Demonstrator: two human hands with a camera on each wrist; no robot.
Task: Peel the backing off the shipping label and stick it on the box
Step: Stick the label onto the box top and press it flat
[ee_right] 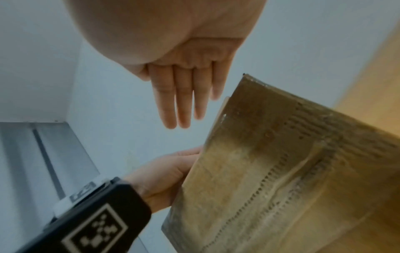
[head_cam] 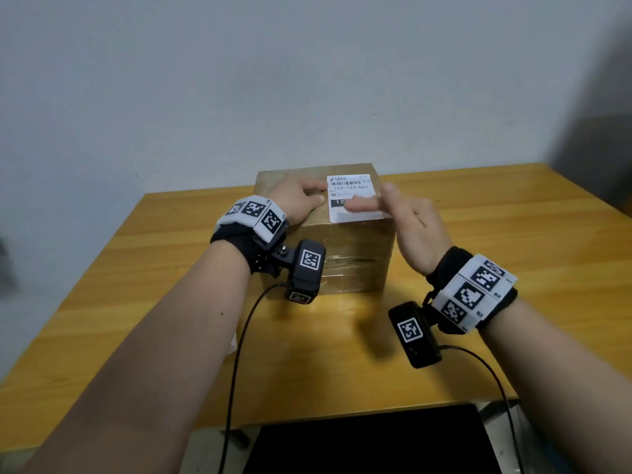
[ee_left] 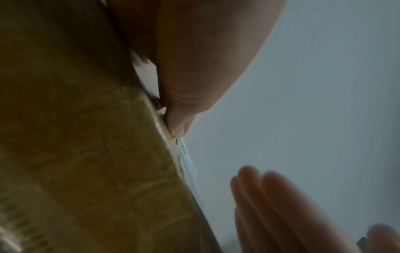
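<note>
head view, largest first: yellow wooden tabletop (head_cam: 478,234); brown cardboard box (head_cam: 359,254) near its far edge; white shipping label (head_cam: 352,186) flat on box top, right side; left hand (head_cam: 297,200) resting on box top, fingers relaxed; right hand (head_cam: 410,220) above label, fingers straight, pressed together.

Open tabletop (head_cam: 513,234) all around the box (head_cam: 345,254); wall (head_cam: 307,80) close behind.
</note>
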